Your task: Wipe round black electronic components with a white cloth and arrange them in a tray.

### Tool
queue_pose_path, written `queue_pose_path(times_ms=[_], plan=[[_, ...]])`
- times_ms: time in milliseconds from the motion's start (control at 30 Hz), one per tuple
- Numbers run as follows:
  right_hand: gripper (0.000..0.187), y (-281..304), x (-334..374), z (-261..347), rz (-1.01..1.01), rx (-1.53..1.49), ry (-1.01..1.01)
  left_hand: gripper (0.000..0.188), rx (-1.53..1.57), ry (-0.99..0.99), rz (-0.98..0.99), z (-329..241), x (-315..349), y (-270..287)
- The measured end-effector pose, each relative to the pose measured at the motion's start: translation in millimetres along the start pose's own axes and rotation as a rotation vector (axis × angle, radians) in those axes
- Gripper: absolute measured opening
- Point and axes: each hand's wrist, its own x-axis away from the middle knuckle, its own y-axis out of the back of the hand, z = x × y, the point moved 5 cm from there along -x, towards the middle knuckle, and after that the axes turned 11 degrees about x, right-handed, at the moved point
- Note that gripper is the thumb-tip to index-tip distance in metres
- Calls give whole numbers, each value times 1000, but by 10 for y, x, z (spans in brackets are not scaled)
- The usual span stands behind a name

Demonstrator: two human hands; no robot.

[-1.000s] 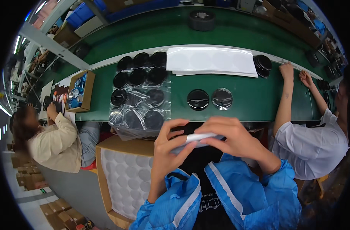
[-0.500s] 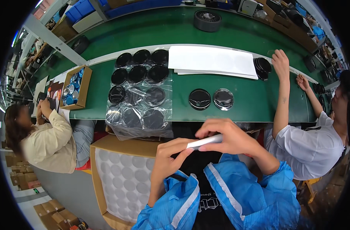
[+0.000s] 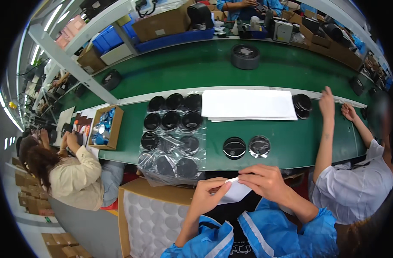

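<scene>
My left hand [image 3: 210,195] pinches one edge of a small white sheet [image 3: 236,193] between thumb and fingers. With its fingers closed on the upper edge, my right hand [image 3: 265,182] holds the same sheet from the other side. The sheet is above my lap, just off the bench's front edge, and hangs tilted toward me. Beyond my hands, two round black discs lie side by side on the green bench: a glossy disc [image 3: 234,148] on the left and a disc under shiny clear film [image 3: 259,146] on the right.
Several black discs in clear plastic [image 3: 175,124] lie left of centre. Long white sheets [image 3: 248,103] and a stack of black discs [image 3: 302,106] lie behind. An open carton [image 3: 123,228] of pale rounds stands lower left. A co-worker's arm [image 3: 327,124] reaches over the right side.
My view has tipped up, so the bench sits lower in the picture. The white sheet, seen nearly edge-on before, now shows its face. My right hand has shifted to its upper edge.
</scene>
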Motion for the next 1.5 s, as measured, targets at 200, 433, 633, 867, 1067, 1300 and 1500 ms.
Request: queue_pose_path(times_ms=[200,433,633,867,1067,1300,1500], plan=[[16,87,-62,-23,-16,113,31,21,73,22,-67,74,-91,-77],[22,-18,-89,-68,-40,169,120,23,76,59,-171,159,-65,-8],[22,53,-86,227,-23,161,261,20,60,1,-340,186,-25,169],[9,664,-376,-78,-141,-191,-168,13,-106,-69,-188,-34,-130,222],[10,-163,-282,-1124,37,-588,-865,10,-351,-172,34,-83,-192,-132],[9,-387,-352,-1188,113,-461,-821,17,-460,-84,0,211,-166,-62],[9,-458,-302,-1183,70,-420,-801,17,-433,-40,-20,250,-171,-44]])
